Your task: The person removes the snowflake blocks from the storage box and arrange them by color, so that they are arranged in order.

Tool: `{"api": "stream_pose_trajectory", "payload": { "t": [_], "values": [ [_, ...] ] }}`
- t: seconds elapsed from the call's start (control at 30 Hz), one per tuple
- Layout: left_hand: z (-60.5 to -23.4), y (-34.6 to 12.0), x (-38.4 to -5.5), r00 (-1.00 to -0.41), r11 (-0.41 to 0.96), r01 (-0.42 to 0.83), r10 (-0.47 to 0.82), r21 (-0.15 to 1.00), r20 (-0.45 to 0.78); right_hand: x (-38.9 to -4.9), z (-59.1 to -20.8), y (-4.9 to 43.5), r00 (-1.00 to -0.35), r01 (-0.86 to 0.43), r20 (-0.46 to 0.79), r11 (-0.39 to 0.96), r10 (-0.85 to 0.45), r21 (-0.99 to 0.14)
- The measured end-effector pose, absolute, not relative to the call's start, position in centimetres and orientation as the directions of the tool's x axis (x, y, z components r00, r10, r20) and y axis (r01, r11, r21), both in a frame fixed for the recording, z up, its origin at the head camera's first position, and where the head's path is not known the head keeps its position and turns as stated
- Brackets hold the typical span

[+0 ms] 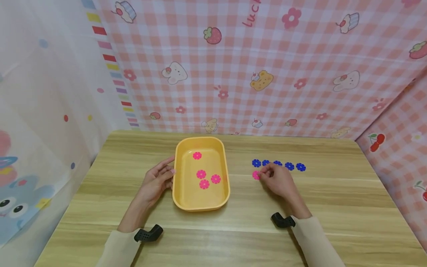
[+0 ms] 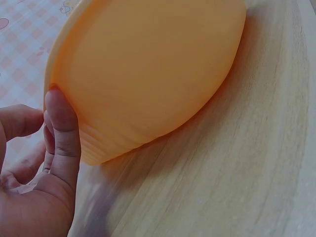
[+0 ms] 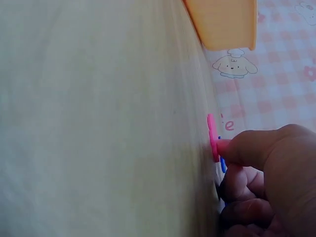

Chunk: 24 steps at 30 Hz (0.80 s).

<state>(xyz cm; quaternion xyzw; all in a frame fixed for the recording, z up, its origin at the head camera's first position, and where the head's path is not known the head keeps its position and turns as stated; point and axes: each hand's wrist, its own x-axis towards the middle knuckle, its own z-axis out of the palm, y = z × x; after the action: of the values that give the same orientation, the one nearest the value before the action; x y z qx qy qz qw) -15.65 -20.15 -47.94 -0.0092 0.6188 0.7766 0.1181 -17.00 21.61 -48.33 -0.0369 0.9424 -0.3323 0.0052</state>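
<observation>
At its left side, a yellow tray [image 1: 201, 206] is held by my left hand [image 1: 156, 181], with the thumb [image 2: 63, 118] at the rim. Several pink snowflake discs [image 1: 204, 184] lie on the tray's floor. To the right of the tray, my right hand [image 1: 277, 180] holds another pink snowflake disc [image 1: 255, 175] between thumb and fingertips, at the table surface. In the right wrist view, that disc [image 3: 213, 138] stands out beside the thumb. A row of blue snowflake discs [image 1: 289, 166] lies just beyond the right hand, which partly covers some of them.
The wood-grain table [image 1: 213, 244] carries everything. Behind it hangs a pink checked cloth [image 1: 233, 55], with a white patterned cloth [image 1: 50, 92] at the left and more checked cloth at the right. A black wrist camera [image 1: 149, 233] sits on each forearm.
</observation>
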Motion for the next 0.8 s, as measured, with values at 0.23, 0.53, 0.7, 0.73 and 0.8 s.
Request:
{"api": "stream_pose_trajectory", "payload": {
  "t": [0.23, 0.53, 0.7, 0.73, 0.8],
  "values": [
    [-48.0, -20.1, -15.7, -0.972, -0.200, -0.194, 0.173, 0.960, -0.160, -17.0, -48.3, 21.9, -0.998, -0.051, 0.012, 0.735, -0.059, -0.676],
    [-48.0, -20.2, -15.7, -0.971, -0.210, -0.201, 0.172, 0.957, -0.166, -17.0, -46.9, 21.6, -0.994, -0.072, 0.002, 0.640, -0.108, -0.765],
    [-48.0, -20.1, -15.7, -0.971, -0.207, -0.200, 0.170, 0.958, -0.166, -16.9, -45.9, 21.1, -0.992, -0.076, -0.006, 0.642, -0.124, -0.763],
    [-48.0, -20.1, -15.7, -0.971, -0.207, -0.200, 0.170, 0.958, -0.166, -16.9, -45.6, 20.9, -0.991, -0.083, -0.003, 0.643, -0.132, -0.761],
    [-48.0, -20.1, -15.7, -0.971, -0.208, -0.200, 0.169, 0.958, -0.166, -16.7, -45.1, 20.5, -0.989, -0.101, 0.005, 0.640, -0.150, -0.762]
  ]
}}
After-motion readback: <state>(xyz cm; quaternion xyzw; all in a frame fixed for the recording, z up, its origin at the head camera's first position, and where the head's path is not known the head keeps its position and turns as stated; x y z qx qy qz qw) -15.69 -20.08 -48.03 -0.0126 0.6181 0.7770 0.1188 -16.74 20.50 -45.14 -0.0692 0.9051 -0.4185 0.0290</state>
